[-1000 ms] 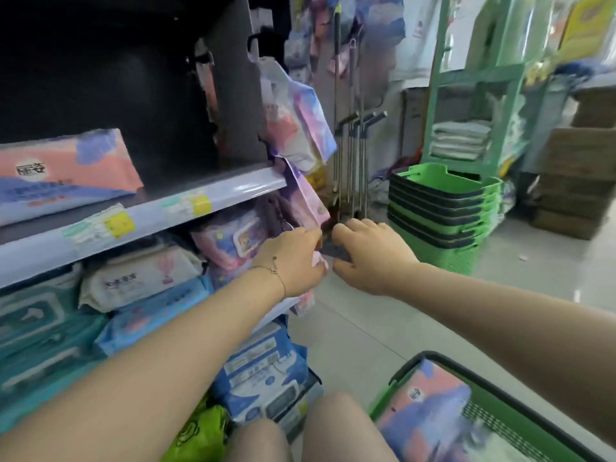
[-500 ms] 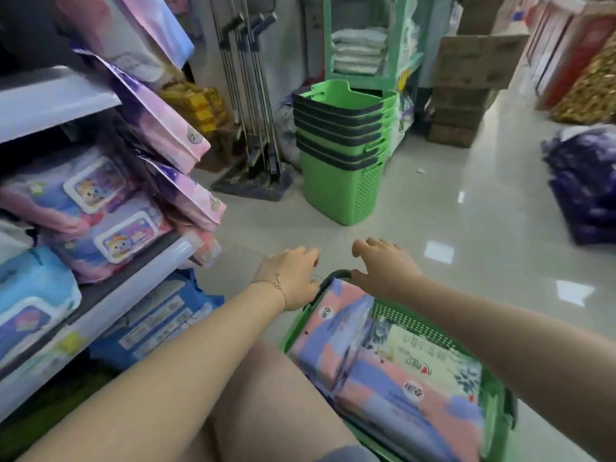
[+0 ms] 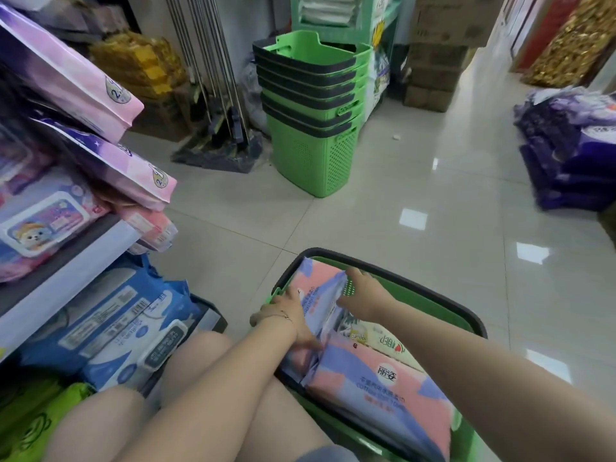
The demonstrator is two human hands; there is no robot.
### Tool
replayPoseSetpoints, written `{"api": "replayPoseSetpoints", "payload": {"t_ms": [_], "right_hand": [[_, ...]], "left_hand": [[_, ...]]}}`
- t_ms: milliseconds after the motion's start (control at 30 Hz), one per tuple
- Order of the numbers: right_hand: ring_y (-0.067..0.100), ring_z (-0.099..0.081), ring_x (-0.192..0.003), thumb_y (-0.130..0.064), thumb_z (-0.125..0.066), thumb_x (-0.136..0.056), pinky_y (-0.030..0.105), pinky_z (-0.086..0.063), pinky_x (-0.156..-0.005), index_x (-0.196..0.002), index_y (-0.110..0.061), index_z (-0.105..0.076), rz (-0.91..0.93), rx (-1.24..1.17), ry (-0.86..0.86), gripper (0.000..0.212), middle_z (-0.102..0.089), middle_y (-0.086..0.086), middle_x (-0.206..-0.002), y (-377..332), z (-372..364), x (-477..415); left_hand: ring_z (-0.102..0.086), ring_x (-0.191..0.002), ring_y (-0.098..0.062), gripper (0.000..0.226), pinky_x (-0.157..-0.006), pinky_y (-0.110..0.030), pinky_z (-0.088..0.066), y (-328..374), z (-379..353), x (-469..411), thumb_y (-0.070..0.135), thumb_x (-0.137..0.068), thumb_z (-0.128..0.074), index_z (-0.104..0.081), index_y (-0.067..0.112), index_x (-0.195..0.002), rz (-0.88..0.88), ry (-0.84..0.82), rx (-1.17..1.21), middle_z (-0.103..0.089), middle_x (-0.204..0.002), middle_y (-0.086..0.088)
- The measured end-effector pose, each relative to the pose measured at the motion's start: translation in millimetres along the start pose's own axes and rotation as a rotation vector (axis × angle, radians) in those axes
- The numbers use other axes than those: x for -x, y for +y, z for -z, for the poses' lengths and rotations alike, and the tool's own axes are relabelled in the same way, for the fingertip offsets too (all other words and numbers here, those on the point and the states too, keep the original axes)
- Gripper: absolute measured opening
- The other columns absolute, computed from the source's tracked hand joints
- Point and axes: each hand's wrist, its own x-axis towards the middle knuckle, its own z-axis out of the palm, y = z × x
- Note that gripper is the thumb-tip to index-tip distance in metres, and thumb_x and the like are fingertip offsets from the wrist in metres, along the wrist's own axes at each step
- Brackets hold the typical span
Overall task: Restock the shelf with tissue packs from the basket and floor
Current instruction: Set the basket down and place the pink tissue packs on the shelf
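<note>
Pickup step: left hand (image 3: 293, 316) and right hand (image 3: 365, 295) grip one upright tissue pack (image 3: 321, 283) in basket (image 3: 443, 303); next likely a lift toward shelf (image 3: 66, 278).

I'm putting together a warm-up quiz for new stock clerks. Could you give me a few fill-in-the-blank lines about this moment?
The left hand and right hand both hold a pink-and-blue tissue pack inside the ___ basket.
A thin bracelet sits on the ___ wrist.
The stack of nested baskets stands on the tiled ___.
A pile of purple packs lies to the person's ___.
Missing words: green; left; floor; right.
</note>
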Motion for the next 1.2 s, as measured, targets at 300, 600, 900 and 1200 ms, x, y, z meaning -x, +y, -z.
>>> {"api": "replayPoseSetpoints", "payload": {"t_ms": [300, 600, 900, 1200], "right_hand": [[0.032, -0.042, -0.118, -0.011, -0.061, -0.074, 0.037, -0.046, -0.083, -0.144, -0.02, -0.022, 0.191, 0.294, 0.089, 0.08, -0.031, 0.009, -0.137, -10.9, 18.6, -6.1], [0.027, -0.013, -0.142, -0.039, -0.073, -0.072, 0.043, -0.026, -0.109, -0.148, -0.027, -0.016, 0.62, 0.801, 0.177, 0.096, -0.014, 0.004, -0.156, -63.6, 69.2, 7.1], [0.023, -0.041, -0.123, -0.05, -0.069, -0.066, 0.038, -0.034, -0.102, -0.14, -0.02, -0.029, 0.913, 0.762, 0.353, 0.089, -0.044, 0.0, -0.132, -150.3, 87.3, 41.7], [0.028, -0.048, -0.103, -0.055, -0.061, -0.051, 0.041, -0.042, -0.082, -0.132, -0.016, -0.039, 1.222, 0.703, 0.664, 0.092, -0.051, 0.003, -0.112, -263.5, 92.9, 87.8]], "left_hand": [[-0.034, -0.116, -0.029, 0.097, -0.078, -0.04, -0.04, 2.0, 14.9, 5.5, 0.049, -0.062, -0.077, -0.019, 0.016, -0.131, -0.057, 0.173, 0.077, -0.03, -0.126, -0.004], [-0.036, -0.111, -0.029, 0.096, -0.086, -0.042, -0.04, -23.6, 66.8, 40.2, 0.046, -0.057, -0.08, -0.025, 0.017, -0.13, -0.302, 0.46, -0.117, -0.034, -0.125, -0.003], [-0.04, -0.096, -0.023, 0.072, -0.075, -0.034, -0.034, -118.2, 118.3, 107.3, 0.043, -0.05, -0.067, -0.036, 0.018, -0.11, -0.361, 0.806, -0.261, -0.04, -0.107, 0.003], [-0.051, -0.093, -0.029, 0.069, -0.077, -0.038, -0.045, -223.1, 160.6, 212.2, 0.048, -0.052, -0.055, -0.045, 0.012, -0.11, -0.437, 1.144, -0.341, -0.053, -0.11, -0.012]]}}
